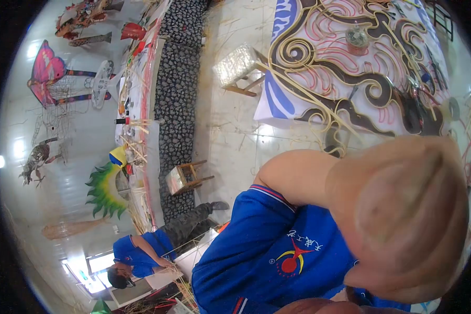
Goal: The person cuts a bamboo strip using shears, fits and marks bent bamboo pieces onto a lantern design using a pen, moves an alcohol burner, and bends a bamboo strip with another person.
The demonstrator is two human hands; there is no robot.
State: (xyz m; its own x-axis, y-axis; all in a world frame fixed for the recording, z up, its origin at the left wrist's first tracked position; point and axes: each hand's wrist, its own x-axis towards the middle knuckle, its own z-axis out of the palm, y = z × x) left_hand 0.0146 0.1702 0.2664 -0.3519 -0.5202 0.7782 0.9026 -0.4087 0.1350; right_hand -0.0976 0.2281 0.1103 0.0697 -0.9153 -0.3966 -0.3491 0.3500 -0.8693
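Observation:
A large blurred hand fills the right of the head view, close to the lens. Its fingers look curled together, but what they hold, if anything, is hidden. The bent arm behind it comes out of a blue shirt with a red and yellow logo. Whether this hand is mine, and whether left or right, I cannot tell. More skin shows at the bottom edge, too cut off to identify. Beyond the arm stands a table with a curling bamboo-strip frame over a printed pattern.
The view is turned sideways. A foil-topped stool stands by the table, another stool near a dark patterned cloth. A co-worker in blue works at the lower left. Kites, including a pink one, hang on the wall.

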